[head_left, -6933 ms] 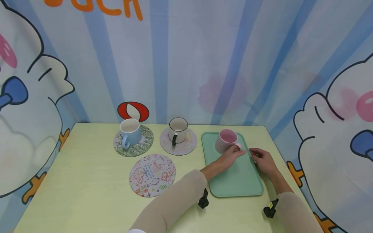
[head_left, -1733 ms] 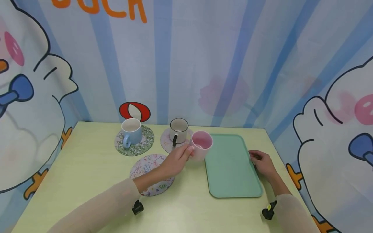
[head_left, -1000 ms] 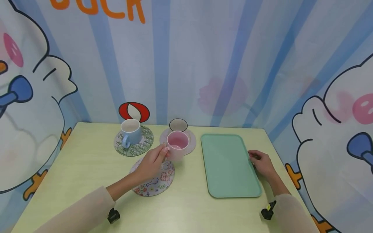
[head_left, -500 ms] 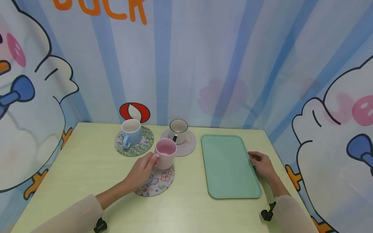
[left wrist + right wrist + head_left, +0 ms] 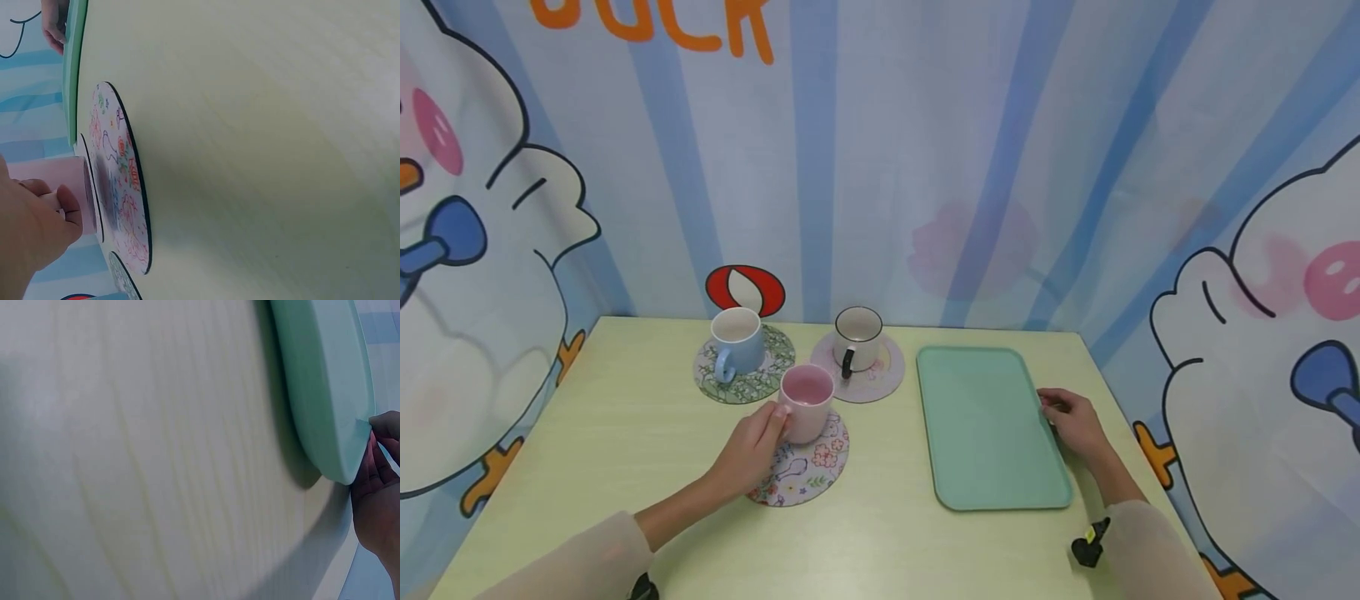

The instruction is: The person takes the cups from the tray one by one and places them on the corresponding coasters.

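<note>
My left hand grips a pink mug by its handle, upright. It is close over the far part of a round placemat printed with pink flowers and drawings. In the left wrist view, fingers curl through the handle of the mug, its base facing the placemat. At the right, my right hand pinches the right rim of a light green rectangular tray between thumb and fingers. The right wrist view has the thumb on the rim of the tray, other fingers at its outer side.
Behind the pink mug, a light blue mug stands on a green-patterned round mat. Beside it a white mug with black rim and handle stands on a pale purple round mat. A cartoon-printed curtain hangs behind the table.
From the green tray, my left hand has carried the pink mug leftward, past the white mug, to over the flowered placemat, lowering it lately. My right hand stays at the tray's rim.
</note>
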The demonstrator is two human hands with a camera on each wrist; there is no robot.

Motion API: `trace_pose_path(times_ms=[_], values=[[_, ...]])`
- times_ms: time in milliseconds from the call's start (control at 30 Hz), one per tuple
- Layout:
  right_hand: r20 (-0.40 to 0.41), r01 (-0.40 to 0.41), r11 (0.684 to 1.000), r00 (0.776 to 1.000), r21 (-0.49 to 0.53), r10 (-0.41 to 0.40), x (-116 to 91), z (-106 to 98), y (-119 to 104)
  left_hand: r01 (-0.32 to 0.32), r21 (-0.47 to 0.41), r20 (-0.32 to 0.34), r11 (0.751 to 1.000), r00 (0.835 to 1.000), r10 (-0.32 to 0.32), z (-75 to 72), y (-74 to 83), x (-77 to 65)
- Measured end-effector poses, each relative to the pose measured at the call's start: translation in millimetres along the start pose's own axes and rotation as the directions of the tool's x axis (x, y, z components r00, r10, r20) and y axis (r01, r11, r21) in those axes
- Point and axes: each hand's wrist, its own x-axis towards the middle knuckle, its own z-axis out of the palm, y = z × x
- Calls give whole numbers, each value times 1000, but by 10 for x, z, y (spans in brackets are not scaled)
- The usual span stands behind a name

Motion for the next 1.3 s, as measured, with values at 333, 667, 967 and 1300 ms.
trace_pose_path(times_ms=[333,667,967,1300], values=[[-7,9,1000,1000,-17,-9,5,-15,5,26,1,9,1000,1000,-26,3,-61,-89],[-8,17,1000,1000,-12,-17,15,-34,15,38,10,15,999,999,-38,-36,-45,-142],[-17,16,1000,1000,-25,-16,17,-28,3,-10,-31,46,999,999,12,-33,-129,-205],[-33,9,1000,999,-10,-9,11,32,7,-18,-10,36,1000,999,18,26,-155,-338]])
